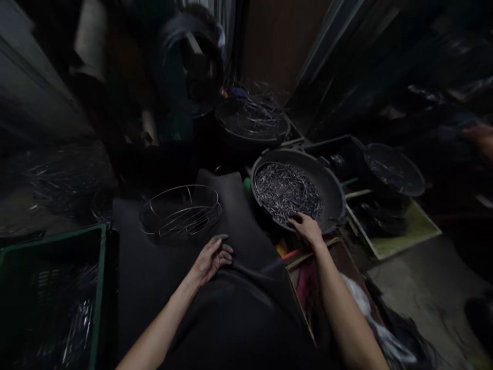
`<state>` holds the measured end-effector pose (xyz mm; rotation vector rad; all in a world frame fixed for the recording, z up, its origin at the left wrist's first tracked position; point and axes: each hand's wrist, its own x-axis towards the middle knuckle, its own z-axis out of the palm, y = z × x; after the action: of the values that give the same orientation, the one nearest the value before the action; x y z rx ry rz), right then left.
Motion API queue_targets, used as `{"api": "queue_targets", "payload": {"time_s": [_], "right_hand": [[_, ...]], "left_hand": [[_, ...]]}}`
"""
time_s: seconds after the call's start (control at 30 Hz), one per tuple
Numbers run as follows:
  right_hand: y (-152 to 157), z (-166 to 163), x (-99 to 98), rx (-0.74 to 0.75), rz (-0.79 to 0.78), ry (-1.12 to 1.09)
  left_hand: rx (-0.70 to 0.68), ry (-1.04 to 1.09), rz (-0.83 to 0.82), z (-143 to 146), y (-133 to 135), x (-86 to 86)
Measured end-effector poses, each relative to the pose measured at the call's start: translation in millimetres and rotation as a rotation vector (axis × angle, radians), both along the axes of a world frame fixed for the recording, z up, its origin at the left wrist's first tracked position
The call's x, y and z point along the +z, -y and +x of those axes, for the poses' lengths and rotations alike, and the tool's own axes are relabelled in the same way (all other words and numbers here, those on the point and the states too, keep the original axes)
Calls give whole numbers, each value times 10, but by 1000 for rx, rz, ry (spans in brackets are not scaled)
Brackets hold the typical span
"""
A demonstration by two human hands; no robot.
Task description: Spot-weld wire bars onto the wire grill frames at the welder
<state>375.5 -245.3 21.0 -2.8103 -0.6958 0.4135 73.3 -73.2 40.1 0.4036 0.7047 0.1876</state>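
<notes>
Left hand (pixel 212 258): empty, loosely curled | right hand (pixel 305 226): at pan (pixel 334 198) rim, grip unclear | tangled bits (pixel 285 187) may make us spill

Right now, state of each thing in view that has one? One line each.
Left hand: empty, fingers loosely curled.
Right hand: fingertips at the near pan's rim, grip unclear.
Near pan: partly filled with small metal pieces.
Wire frame: resting on the dark sheet.
Dark sheet: creased.
Green crate: open-topped, metal pieces inside.
Far pan: holding tangled wire.
Yellow tray: holding dark items, unclear.
</notes>
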Motion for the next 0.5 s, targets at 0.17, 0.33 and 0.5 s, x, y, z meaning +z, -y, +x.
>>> {"api": "queue_targets", "payload": {"time_s": [0.17, 0.33, 0.5], "right_hand": [[-627, 14, 479, 53, 284, 89], [-2089, -132, 1162, 271, 788, 94], [-3713, 53, 1949, 509, 942, 407]], "left_hand": [[-9, 30, 12, -55, 93, -87], [44, 88, -43, -30, 132, -331], [40, 95, 4, -60, 22, -570]]}}
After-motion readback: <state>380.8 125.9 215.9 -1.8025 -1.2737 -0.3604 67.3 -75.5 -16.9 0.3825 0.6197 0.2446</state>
